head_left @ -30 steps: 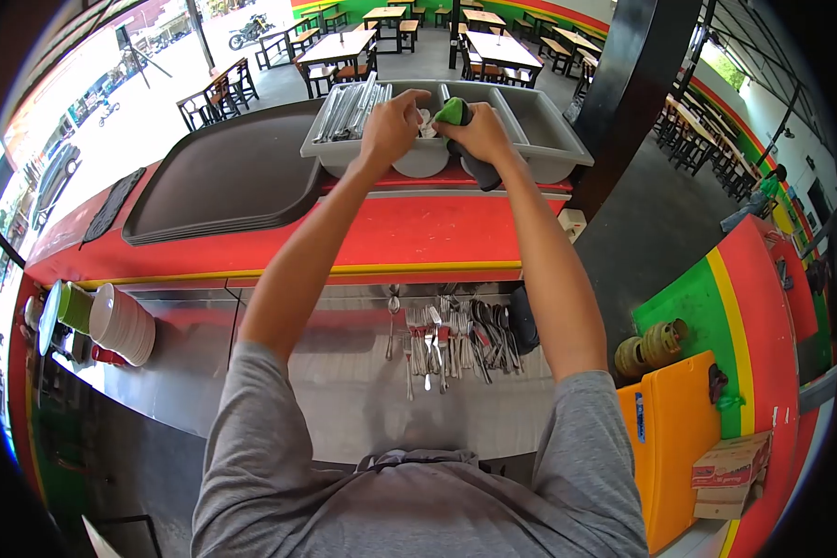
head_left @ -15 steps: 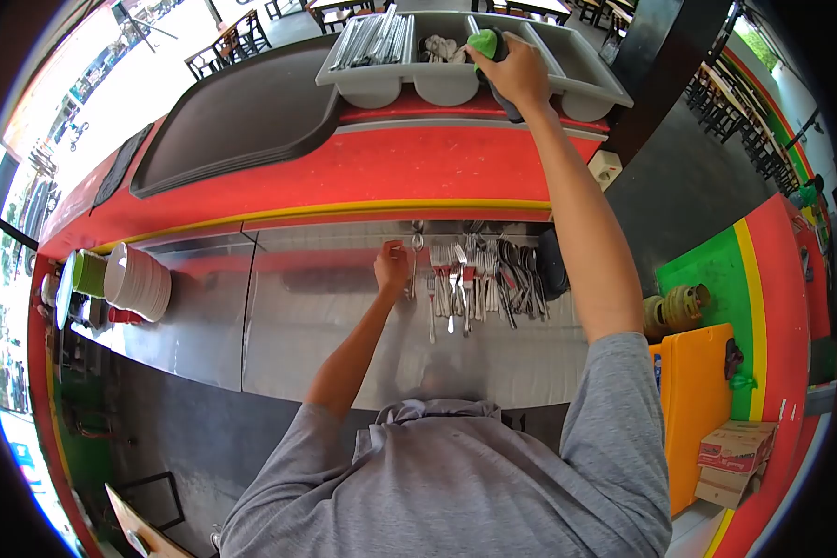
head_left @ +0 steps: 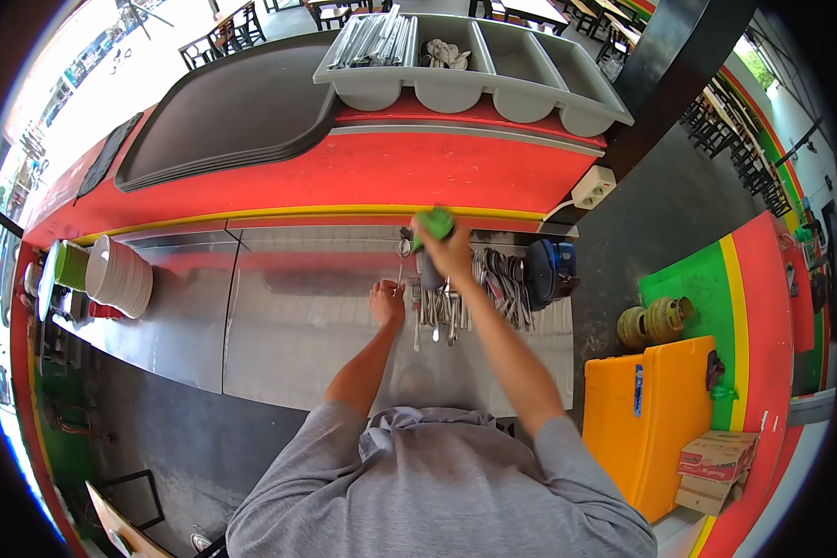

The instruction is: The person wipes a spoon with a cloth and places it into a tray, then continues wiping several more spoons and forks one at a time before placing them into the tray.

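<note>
On the steel counter [head_left: 298, 344], my left hand [head_left: 387, 303] is closed at the lower part of a spoon [head_left: 404, 249], just left of the cutlery pile. My right hand [head_left: 449, 251] is wrapped round a green and dark object [head_left: 433, 225], blurred by motion, over the pile's upper left part. Forks [head_left: 417, 321] and spoons [head_left: 511, 288] lie side by side under and right of my right hand. A dark blue case [head_left: 551, 272] stands at the pile's right end.
A grey divided cutlery tray [head_left: 530, 98] sits on the red ledge [head_left: 456, 172], beside stacked brown trays [head_left: 232, 112]. White bowls [head_left: 121, 277] stand at the counter's left. An orange box [head_left: 637, 418] and gas cylinders [head_left: 656, 323] are at the right.
My right hand has come down from the grey tray to the counter with the green and dark object. My left hand has moved slightly lower, and the view has shifted a little.
</note>
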Demonstrator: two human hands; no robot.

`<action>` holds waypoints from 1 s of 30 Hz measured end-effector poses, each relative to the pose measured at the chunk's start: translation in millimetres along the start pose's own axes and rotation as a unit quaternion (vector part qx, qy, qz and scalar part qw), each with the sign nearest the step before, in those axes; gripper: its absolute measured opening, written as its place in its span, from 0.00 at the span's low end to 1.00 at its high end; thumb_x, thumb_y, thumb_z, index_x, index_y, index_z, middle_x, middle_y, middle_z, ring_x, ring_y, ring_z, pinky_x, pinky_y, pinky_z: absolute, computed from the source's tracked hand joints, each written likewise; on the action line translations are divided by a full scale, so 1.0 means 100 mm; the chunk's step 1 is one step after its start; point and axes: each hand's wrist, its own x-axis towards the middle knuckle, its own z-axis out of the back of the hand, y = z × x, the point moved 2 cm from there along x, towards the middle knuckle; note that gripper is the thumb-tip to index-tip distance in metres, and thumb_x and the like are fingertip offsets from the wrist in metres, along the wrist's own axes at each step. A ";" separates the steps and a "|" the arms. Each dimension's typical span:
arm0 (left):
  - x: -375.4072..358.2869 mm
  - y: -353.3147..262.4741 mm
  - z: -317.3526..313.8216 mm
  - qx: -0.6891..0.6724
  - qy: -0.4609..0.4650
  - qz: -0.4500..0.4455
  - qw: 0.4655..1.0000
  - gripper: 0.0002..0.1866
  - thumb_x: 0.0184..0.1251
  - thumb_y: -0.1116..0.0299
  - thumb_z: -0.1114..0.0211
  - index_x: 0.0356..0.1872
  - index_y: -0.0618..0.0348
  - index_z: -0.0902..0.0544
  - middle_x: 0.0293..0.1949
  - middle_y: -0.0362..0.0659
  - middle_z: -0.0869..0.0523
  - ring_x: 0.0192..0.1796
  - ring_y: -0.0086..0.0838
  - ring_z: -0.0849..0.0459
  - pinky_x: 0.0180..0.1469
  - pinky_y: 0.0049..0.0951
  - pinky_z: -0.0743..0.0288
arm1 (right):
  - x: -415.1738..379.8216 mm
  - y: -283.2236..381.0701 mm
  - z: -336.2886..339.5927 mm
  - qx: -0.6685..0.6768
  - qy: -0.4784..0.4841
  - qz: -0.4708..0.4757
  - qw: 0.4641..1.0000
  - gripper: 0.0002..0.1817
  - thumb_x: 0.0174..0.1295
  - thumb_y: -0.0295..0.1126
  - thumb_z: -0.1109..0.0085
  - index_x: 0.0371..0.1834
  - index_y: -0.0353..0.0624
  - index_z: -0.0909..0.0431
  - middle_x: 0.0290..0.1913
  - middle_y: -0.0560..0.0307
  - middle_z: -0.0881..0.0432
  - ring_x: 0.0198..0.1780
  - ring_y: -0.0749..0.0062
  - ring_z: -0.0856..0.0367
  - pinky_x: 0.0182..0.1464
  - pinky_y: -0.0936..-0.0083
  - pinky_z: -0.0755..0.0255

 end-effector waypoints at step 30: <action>-0.47 0.36 0.41 -0.146 -0.022 0.051 0.988 0.13 0.64 0.61 0.37 0.30 0.62 0.21 0.25 0.48 0.14 0.28 0.37 0.15 0.32 0.37 0.24 | -2.18 -1.46 -0.05 -0.085 -0.004 -0.235 0.968 0.16 0.54 0.40 0.31 0.33 0.37 0.17 0.30 0.59 0.16 0.32 0.77 0.20 0.38 0.76 0.28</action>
